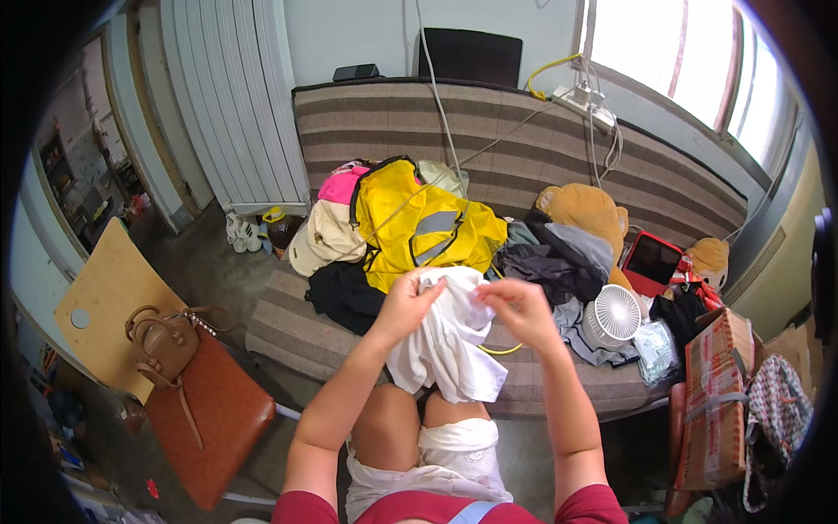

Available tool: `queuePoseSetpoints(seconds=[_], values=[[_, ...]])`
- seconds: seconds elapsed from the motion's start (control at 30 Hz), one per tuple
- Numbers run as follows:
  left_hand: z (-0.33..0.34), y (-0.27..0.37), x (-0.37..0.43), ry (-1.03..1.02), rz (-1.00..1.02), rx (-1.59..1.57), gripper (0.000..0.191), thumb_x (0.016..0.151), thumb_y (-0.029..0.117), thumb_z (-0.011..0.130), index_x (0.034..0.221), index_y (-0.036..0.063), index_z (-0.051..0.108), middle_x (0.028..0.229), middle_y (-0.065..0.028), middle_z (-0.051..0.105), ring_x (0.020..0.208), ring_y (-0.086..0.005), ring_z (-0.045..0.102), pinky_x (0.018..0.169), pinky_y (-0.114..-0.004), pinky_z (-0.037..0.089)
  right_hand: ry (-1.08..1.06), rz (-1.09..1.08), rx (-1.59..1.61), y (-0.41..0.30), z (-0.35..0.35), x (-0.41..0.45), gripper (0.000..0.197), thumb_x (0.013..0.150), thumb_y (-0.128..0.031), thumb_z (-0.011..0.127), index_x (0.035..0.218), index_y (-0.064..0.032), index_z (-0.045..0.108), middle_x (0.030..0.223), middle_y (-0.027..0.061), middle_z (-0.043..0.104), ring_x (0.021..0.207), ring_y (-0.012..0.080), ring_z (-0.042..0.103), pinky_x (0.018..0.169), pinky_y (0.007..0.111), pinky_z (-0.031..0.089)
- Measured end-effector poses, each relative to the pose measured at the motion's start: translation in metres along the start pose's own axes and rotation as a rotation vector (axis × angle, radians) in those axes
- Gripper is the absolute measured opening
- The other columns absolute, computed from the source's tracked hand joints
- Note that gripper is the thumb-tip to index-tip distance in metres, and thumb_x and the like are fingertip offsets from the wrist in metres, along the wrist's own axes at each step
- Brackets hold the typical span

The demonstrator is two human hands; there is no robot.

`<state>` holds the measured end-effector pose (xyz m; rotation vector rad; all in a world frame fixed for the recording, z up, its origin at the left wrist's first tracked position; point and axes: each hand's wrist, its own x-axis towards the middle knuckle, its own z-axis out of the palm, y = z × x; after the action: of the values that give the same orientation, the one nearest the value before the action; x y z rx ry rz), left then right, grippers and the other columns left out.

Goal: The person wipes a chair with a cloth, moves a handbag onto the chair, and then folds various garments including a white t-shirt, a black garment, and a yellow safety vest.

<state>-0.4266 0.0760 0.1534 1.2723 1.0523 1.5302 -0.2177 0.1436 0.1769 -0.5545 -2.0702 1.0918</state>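
Note:
A crumpled white cloth garment hangs from my two hands above my knees, in front of the sofa. Its upper left edge is pinched between the thumb and fingers of my left hand. My right hand is at the upper right of the cloth, thumb and fingertips together on its edge; the fingers are slightly blurred. Just beyond the hands lies a yellow vest with grey reflective strips. Left of the white garment is a black cloth.
The striped sofa also holds a cream cap, dark grey clothes, a teddy bear and a white fan. A brown handbag rests on the chair at left. A cardboard box stands at right. Cables cross the sofa.

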Motion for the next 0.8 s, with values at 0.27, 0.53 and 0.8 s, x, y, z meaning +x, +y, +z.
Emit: queuePoseSetpoints(seconds=[0.27,0.53,0.8], values=[[-0.016,0.038,-0.004,-0.139,0.083,0.016,0.023,0.094,0.015,0.058,0.109,-0.002,0.06,0.099,-0.0016,0.065,0.088,-0.0069,0.058,0.08,-0.023,0.047,-0.104,-0.244,-0.224,-0.011,0.0,0.003,0.034,0.073,-0.005,0.069,0.107,-0.0029,0.063,0.104,0.0125,0.062,0.101,0.0275,0.057,0.092,0.038,0.043],[-0.035,0.064,-0.004,0.084,0.299,0.291,0.023,0.094,0.015,0.058,0.108,-0.0031,0.06,0.095,-0.0035,0.065,0.085,-0.0075,0.056,0.076,-0.023,0.045,-0.414,-0.057,-0.892,-0.019,-0.013,-0.005,0.023,0.069,-0.028,0.075,0.076,-0.0074,0.067,0.08,0.0096,0.064,0.083,0.0277,0.061,0.078,0.044,0.035],[-0.055,0.071,0.002,0.142,0.304,0.516,0.025,0.093,0.022,0.061,0.103,-0.0013,0.061,0.074,-0.0015,0.058,0.069,-0.0091,0.055,0.059,-0.024,0.046,0.129,-0.228,-0.656,-0.051,-0.048,0.001,0.034,0.062,-0.014,0.082,0.084,0.0042,0.063,0.115,0.0158,0.046,0.097,0.0291,0.051,0.087,0.036,0.043]])
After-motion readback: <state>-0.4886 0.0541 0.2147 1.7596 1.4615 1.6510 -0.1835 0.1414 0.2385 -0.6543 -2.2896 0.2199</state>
